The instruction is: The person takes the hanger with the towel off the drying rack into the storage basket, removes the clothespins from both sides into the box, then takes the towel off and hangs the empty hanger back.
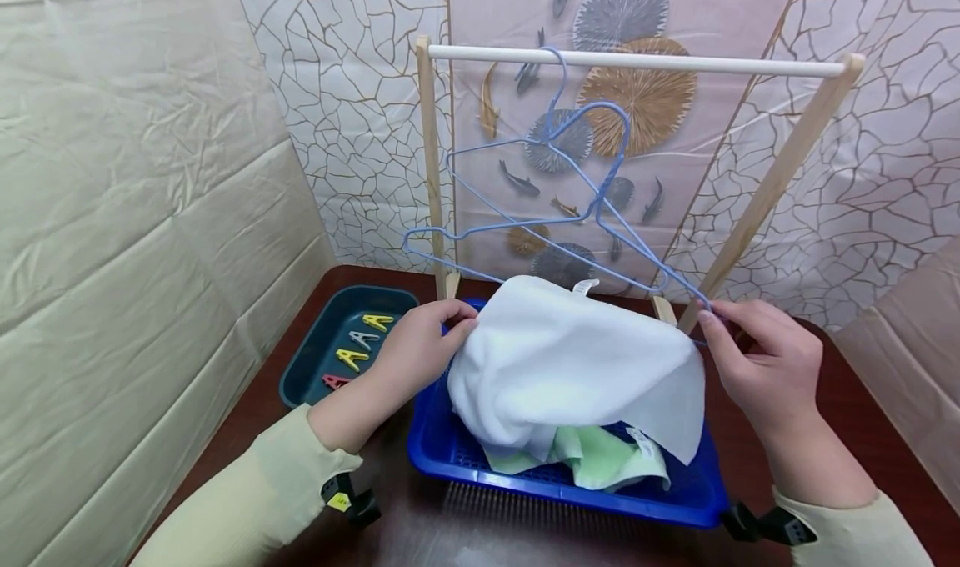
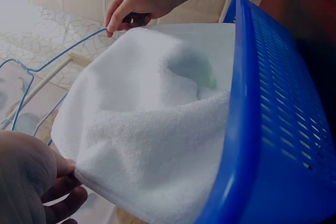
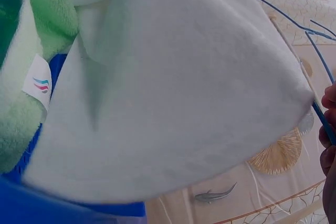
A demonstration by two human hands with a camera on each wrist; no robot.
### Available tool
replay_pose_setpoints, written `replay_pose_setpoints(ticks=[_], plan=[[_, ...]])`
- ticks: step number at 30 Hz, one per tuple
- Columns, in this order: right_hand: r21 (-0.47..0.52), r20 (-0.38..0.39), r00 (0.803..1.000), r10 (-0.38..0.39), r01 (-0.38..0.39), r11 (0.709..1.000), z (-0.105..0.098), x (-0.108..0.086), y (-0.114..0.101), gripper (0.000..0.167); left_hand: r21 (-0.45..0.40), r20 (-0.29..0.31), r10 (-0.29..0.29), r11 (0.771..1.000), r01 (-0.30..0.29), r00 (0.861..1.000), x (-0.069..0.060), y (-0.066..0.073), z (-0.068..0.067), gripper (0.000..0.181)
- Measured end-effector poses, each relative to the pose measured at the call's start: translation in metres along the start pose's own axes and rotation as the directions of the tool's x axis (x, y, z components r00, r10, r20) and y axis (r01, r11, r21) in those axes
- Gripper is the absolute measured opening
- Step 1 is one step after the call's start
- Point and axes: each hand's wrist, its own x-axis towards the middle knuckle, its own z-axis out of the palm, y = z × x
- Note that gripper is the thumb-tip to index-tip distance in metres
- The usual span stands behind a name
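Observation:
A white towel (image 1: 577, 358) spreads between my hands above the blue basket (image 1: 480, 471). My left hand (image 1: 420, 338) pinches the towel's left edge; in the left wrist view, thumb and finger meet on that edge. My right hand (image 1: 772, 358) grips the right end of a blue wire hanger (image 1: 525, 223), beside the towel's upper right corner. This hanger tilts, its hook upward, and its lower bar passes out of sight at the towel. Whether the towel is folded over that bar, I cannot tell. Light green cloth (image 1: 600, 459) with a white tag lies in the basket below.
Behind stands a wooden rack with a white rod (image 1: 712, 64); a second blue hanger (image 1: 468, 147) hangs from it. To the left, a dark green tray (image 1: 300, 358) holds yellow, grey and red clothespins (image 1: 351, 358). Everything stands on a dark brown table (image 1: 420, 534).

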Motion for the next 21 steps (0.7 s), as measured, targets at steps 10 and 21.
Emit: replay_pose_setpoints(ticks=[10,21], plan=[[0.005,-0.003,1.000,0.024,-0.024,1.000,-0.003,-0.002,0.001,0.013,0.042,0.040,-0.040,0.998,0.038,0.998,-0.002,-0.005,0.006,0.019],[0.006,-0.003,1.000,0.027,-0.027,1.000,-0.004,-0.003,0.002,0.012,0.110,0.054,0.015,0.994,-0.020,0.998,0.001,-0.017,0.013,0.015]])
